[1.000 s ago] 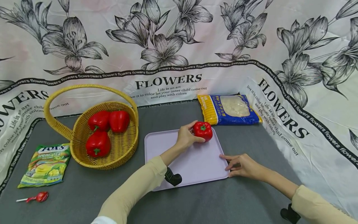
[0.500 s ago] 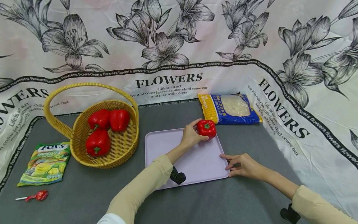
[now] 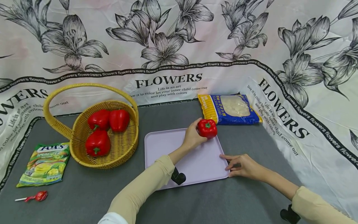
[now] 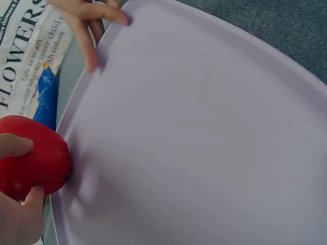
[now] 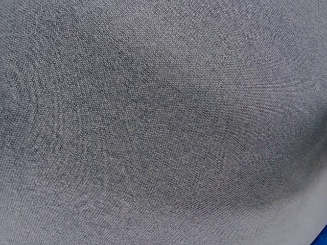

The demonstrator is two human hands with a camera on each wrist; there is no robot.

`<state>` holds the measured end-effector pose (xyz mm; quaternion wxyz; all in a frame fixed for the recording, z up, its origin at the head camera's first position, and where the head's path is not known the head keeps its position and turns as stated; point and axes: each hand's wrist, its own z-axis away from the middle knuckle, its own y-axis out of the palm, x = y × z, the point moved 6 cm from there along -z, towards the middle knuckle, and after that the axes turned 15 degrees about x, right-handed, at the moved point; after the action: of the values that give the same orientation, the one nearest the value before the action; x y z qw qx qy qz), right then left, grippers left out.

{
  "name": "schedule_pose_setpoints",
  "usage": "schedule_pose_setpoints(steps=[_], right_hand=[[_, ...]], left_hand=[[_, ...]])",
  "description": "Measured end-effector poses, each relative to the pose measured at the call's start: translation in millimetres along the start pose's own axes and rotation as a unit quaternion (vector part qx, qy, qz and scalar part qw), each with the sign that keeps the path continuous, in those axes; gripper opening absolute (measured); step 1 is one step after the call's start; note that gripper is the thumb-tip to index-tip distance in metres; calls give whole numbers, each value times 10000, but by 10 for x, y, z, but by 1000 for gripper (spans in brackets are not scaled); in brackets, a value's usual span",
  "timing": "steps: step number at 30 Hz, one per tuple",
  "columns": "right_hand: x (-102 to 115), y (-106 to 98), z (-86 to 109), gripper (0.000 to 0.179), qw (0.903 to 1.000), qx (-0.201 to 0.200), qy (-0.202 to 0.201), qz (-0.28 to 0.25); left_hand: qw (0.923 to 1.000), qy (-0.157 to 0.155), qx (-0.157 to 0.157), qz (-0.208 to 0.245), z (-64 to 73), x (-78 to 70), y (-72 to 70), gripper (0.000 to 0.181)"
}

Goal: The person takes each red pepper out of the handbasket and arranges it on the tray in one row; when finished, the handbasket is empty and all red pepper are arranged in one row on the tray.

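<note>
My left hand [image 3: 193, 136] grips a red bell pepper [image 3: 207, 128] with a green stem over the far right corner of a pale lilac tray [image 3: 195, 161]. In the left wrist view, thumb and a finger press on the pepper [image 4: 38, 158] beside the tray's rim [image 4: 60, 224]. My right hand [image 3: 246, 167] touches the tray's right edge near its front corner, with index finger and thumb spread along the rim. Those fingers also show at the top of the left wrist view. Only grey cloth [image 5: 153, 122] and a blue corner appear in the right wrist view.
A yellow wicker basket [image 3: 128, 152] with a tall handle holds three red bell peppers [image 3: 98, 143] on the left. A green and yellow candy bag [image 3: 46, 165] and a red lollipop [image 3: 41, 195] lie beside it. Behind the tray sits a blue and yellow pasta bag [image 3: 229, 109].
My left hand has carried the bell pepper a short way right, to the tray's far right corner. The right hand stays in place at the tray's edge.
</note>
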<state>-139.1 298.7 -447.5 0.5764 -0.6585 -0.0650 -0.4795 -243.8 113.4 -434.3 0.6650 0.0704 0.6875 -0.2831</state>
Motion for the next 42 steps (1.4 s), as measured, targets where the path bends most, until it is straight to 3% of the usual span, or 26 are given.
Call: schedule_pose_setpoints(steps=[9,18,30,42], right_hand=[[-24,9,15,15,10000,-12,41,13],[-21,0,20,13,9999,-97,-21,41],[-21,9,33,15,9999,-137,56,-62],[-10,7,49,14,9998,-118,143,-41]], left_hand=[[9974,-68,366,618,-91,67,16,84],[9969,-101,612,475,-167,60,-7,86],[9965,-343,646,398,-202,110,22,81],[9913,-321,1187,460,-264,146,-37,86]])
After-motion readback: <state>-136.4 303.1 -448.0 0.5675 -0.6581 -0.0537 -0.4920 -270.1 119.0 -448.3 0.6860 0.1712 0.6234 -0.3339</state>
